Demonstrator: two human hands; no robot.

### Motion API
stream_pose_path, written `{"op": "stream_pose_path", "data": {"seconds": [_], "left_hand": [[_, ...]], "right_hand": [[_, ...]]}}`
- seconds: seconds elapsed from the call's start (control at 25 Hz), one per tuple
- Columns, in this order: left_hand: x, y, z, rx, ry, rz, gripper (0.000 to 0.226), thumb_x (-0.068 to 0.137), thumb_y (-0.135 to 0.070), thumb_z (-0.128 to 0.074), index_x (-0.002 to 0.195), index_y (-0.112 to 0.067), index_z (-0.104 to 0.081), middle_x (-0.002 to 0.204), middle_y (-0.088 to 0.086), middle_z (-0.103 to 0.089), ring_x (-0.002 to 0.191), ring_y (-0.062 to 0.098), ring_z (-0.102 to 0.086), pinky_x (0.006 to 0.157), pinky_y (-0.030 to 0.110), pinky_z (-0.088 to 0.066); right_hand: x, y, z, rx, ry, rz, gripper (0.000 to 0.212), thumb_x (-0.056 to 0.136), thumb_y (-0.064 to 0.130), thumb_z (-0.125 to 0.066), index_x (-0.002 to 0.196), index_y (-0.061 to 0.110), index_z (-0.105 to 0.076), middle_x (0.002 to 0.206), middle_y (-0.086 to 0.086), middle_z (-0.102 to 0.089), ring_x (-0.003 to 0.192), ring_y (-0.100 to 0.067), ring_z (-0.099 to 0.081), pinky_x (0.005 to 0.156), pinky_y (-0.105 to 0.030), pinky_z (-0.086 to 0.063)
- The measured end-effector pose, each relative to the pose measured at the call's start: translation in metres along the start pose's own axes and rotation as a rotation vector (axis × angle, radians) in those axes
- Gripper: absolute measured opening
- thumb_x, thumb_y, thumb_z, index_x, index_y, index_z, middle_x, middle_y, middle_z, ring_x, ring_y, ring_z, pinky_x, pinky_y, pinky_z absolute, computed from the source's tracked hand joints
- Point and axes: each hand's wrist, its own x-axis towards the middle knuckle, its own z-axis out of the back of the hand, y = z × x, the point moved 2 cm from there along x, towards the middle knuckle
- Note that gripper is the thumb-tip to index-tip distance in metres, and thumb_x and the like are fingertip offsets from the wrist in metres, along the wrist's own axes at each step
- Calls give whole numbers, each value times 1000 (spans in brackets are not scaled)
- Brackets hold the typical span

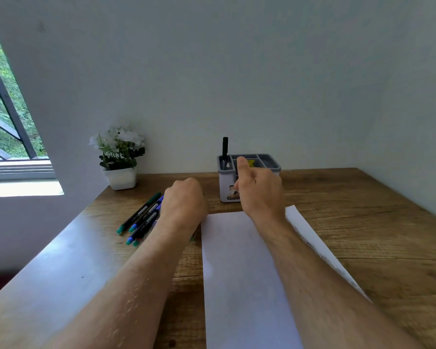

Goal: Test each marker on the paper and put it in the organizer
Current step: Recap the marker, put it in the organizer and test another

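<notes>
A wooden table (363,222) is seen from above, with a white sheet of paper (239,273) laid on it in front of the person. At the far edge, near the wall, a grey and white desk organizer (272,163) is placed, and one black marker (224,149) is standing upright in its rear left compartment. The right hand (258,187) is raised just in front of the organizer; its thumb is pointed up and the other fingers are curled, but what the grip holds, if anything, cannot be told. The left hand (184,200) is lowered over a bunch of markers (142,217) lying on the table left of the paper; its fingers are bent downward and hidden behind the back of the hand, so the grip cannot be judged either. A small white pot of white flowers (120,157) is set at the back left corner, beside a window (5,117).
</notes>
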Motion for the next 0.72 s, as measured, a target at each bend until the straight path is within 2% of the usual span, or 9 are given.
{"op": "stream_pose_path", "data": {"seconds": [0.08, 0.16, 0.24, 0.36, 0.44, 0.52, 0.6, 0.64, 0.72], "left_hand": [[3, 3, 8, -162, -23, 42, 6, 83, -18, -68, 82, -13, -65, 78, 6, -64, 65, 21, -60, 57, 31, -50], [3, 5, 16, -445, -22, 93, 10, 79, -27, -72, 86, -20, -71, 78, 1, -69, 68, 17, -65, 56, 27, -51], [0, 4, 18, -761, 2, 87, 12, 76, -31, -76, 87, -26, -74, 75, -6, -73, 70, 11, -70, 59, 28, -55], [-4, -3, 17, -1110, 40, 28, 14, 76, -21, -76, 91, -23, -76, 80, -1, -77, 78, 17, -75, 79, 40, -61], [-4, -6, 16, -1282, 67, 20, 19, 81, -12, -74, 100, -15, -73, 87, 6, -78, 82, 25, -76, 81, 45, -60], [-6, -8, 16, -1494, 128, 40, 21, 85, -4, -73, 105, -6, -70, 90, 12, -77, 84, 30, -76, 76, 45, -61], [-7, -8, 15, -1595, 142, 58, 18, 86, -4, -72, 104, -5, -71, 90, 13, -77, 84, 28, -76, 67, 35, -62], [-7, -7, 16, -1577, 122, 61, 13, 87, -7, -72, 101, -6, -72, 89, 12, -78, 82, 26, -76, 64, 31, -61], [-6, -5, 18, -1501, 35, 59, 8, 90, -16, -71, 94, -11, -75, 85, 9, -77, 75, 20, -75, 61, 27, -60]], "right_hand": [[0, 0, 1, 42, 10, -6, 66, 99, 61, -33, 62, 18, -68, 58, 9, -65, 56, -5, -62, 45, -20, -47], [0, 2, 1, 149, 72, -9, 52, 99, 53, -41, 64, 25, -67, 62, 12, -65, 63, -2, -64, 49, -15, -45], [-1, 5, -2, 243, 162, -22, 35, 98, 43, -50, 71, 29, -67, 68, 8, -67, 67, -6, -65, 57, -23, -52], [-6, 9, -6, 340, 304, -118, 18, 97, 38, -58, 88, 30, -71, 76, 5, -72, 66, -7, -68, 57, -26, -59], [-7, 11, -6, 454, 381, -192, 17, 96, 41, -60, 97, 31, -74, 87, 4, -76, 79, -12, -73, 68, -35, -63], [-5, 11, -3, 595, 440, -244, 20, 93, 39, -65, 106, 29, -76, 97, 2, -78, 91, -20, -74, 76, -45, -62], [-4, 10, -1, 669, 484, -248, 31, 89, 31, -70, 119, 24, -72, 106, -2, -76, 96, -23, -73, 77, -48, -62], [-4, 10, -1, 681, 493, -241, 33, 89, 26, -71, 122, 21, -71, 105, -3, -76, 93, -23, -74, 75, -48, -62], [-5, 12, -3, 687, 474, -226, 28, 89, 19, -72, 117, 22, -73, 92, -4, -78, 75, -21, -73, 67, -43, -62]]}}
